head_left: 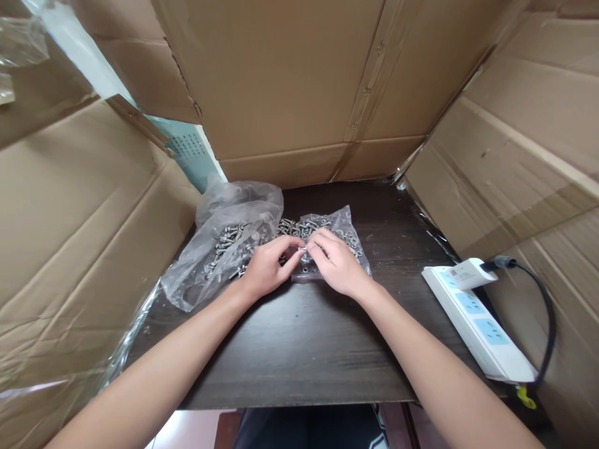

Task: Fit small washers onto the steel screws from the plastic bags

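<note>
One small silvery metal fastener (pixel 302 249): it is sitting between the two hands, apparently held up over the near part of a flat, clear plastic bag (pixel 346 216).
Left hand (pixel 267 267): its thumb and index finger are making a narrow pinch, seemingly gripping one end of the fastener.
Right hand (pixel 337 260): its bent fingers are meeting the other end; the hand is hiding much of the contact, so I cannot tell how far open they are or whether they have hold of a second part.
Slip between fingertips: the fastener is offering very little to grip, so a loose or uneven pinch could be letting it drop.
Heap beyond the fingers: many loose silvery metal bolts (pixel 289 228) are lying close by, so a dropped piece could be getting lost among lookalikes.
Rings on the flat bag: small silvery metal washers (pixel 354 242) are resting near the right hand, and a wrist dragging the film could be scattering them.
Crumpled film: a large, translucent plastic bag (pixel 187 284) with more hardware is lying beside the left hand; a snag could be spilling pieces across the dark brown wood-grain surface (pixel 299 349).
Look of the fastener: it is showing as a short, bright glint, the fingers covering its ends; any thread is staying too small to make out.
</note>
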Tool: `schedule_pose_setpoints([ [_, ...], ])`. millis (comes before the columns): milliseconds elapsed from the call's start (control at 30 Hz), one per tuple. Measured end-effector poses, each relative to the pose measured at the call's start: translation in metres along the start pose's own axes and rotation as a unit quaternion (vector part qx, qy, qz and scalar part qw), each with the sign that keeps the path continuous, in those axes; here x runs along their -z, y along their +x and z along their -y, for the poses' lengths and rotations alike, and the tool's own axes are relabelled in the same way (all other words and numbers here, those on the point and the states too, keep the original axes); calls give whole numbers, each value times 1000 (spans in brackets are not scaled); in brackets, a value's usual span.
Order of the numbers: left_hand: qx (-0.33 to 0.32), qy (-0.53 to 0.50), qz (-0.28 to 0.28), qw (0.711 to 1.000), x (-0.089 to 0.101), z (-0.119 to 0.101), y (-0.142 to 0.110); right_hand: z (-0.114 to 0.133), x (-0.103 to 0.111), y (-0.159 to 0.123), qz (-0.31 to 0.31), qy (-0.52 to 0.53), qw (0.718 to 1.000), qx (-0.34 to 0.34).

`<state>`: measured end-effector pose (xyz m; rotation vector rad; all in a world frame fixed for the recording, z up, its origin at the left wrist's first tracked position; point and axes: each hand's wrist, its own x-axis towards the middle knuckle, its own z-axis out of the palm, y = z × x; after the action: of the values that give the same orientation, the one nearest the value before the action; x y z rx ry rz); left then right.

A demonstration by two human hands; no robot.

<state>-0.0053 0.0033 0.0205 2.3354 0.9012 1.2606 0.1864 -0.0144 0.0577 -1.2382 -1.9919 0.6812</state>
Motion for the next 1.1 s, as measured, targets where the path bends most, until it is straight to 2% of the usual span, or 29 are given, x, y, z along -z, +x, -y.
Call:
schedule_pose_setpoints([
  [167,9,1,-5,1000,-1,1,0,1,0,-1,-3,-3,1000,-23],
  [367,15,-3,-2,1000,0,1,0,1,0,0,3,-5,1000,-3],
  [567,12,-5,-9,1000,-1,2,0,1,0,-1,-4,5,1000,-19],
  [767,18,-5,-5,1000,-1,2,-1,1,-1,0,-2,3,1000,3],
  [1100,29,-9,6,1000,0,2,0,1,-2,0,-1,1,1000,-6],
])
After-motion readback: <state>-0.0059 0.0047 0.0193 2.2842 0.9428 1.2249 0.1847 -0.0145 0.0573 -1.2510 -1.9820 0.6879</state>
